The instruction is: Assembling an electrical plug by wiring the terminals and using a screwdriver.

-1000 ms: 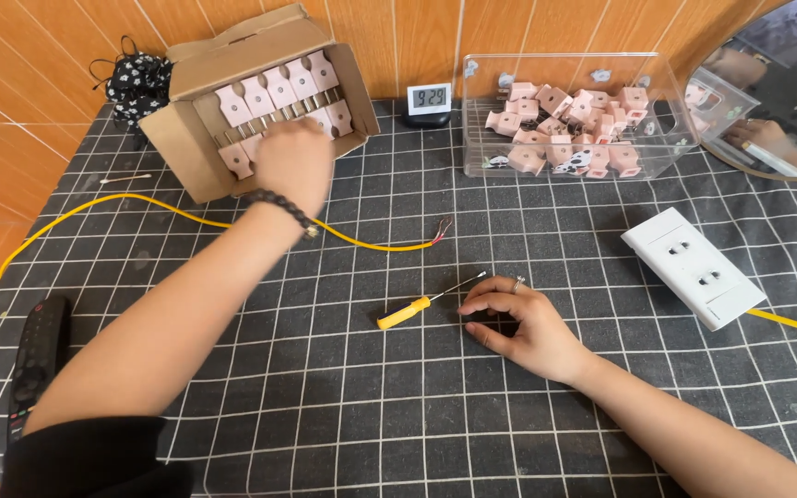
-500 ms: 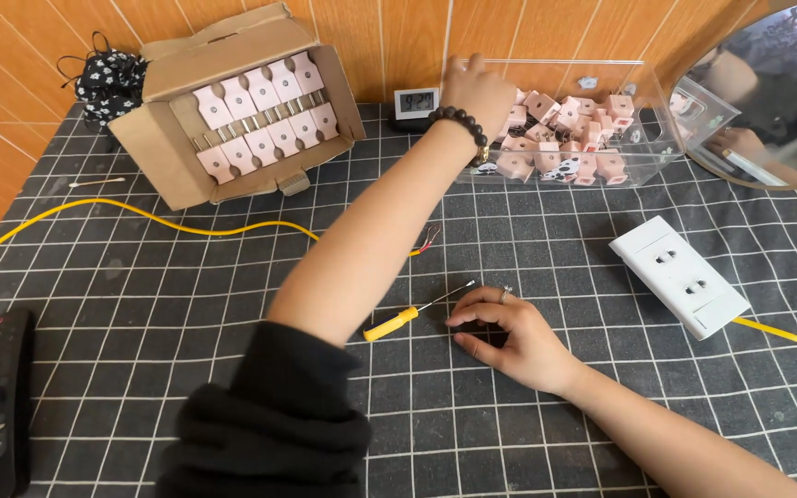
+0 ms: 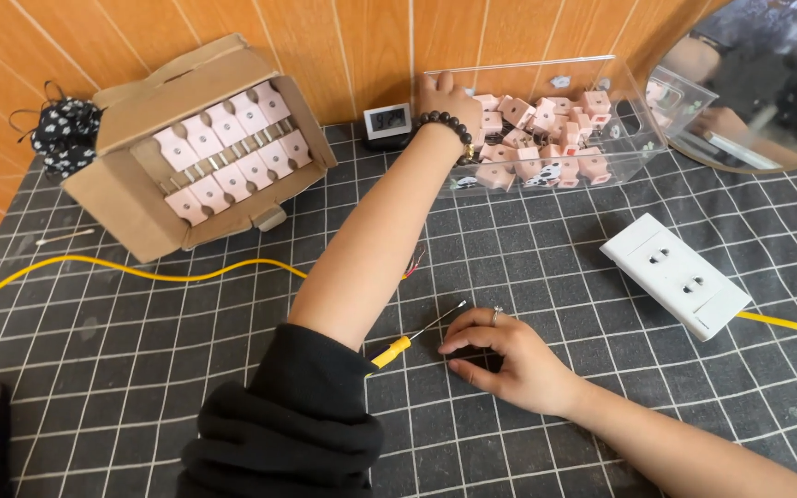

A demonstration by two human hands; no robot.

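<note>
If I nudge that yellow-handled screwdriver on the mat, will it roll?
Probably a little: the screwdriver has a slim round shaft and narrow handle, lying flat. It looks light and stiff. The right hand beside it would likely stop it.

Left hand (image 3: 440,95) reaches into clear bin (image 3: 634,124); right hand (image 3: 509,355) rests beside screwdriver (image 3: 408,339).

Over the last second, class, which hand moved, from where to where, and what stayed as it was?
The left hand left the open cardboard box of pink parts and swung right, reaching into the clear plastic bin of pink parts; what it grips cannot be seen. The right hand stayed on the gridded mat, beside the yellow-handled screwdriver. The white socket plate kept its place.
</note>
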